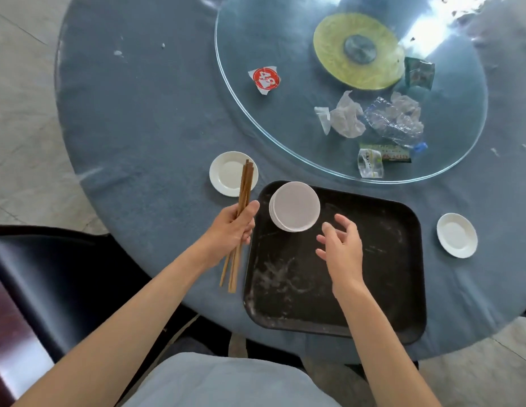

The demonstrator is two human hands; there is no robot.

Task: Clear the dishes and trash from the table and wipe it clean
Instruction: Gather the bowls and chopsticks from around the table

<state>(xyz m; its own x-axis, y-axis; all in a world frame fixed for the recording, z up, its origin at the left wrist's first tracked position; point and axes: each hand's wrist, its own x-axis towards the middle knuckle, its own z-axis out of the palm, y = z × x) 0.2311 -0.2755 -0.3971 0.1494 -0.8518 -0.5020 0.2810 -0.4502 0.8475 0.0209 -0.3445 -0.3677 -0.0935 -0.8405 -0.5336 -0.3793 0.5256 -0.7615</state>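
Left hand (231, 227) gripped wooden chopsticks (243, 195); right hand (342, 245) hovered spread over the black tray (388, 289), beside stacked plates (294, 206).

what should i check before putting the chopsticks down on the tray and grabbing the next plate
1. Chopsticks held firmly in the left hand: ok, fingers are curled round the bundle.
2. Right hand free: ok, open above the tray, holding nothing.
3. Bare space on the black tray for the chopsticks: ok, only the stacked plates sit in its far left corner.
4. Stack sitting level: cannot tell, it looks slightly offset.
5. Plates not yet collected: not ok, the left small plate and right small plate are both on the table.
6. Trash on the glass turntable: not ok, wrappers and a crushed bottle remain.
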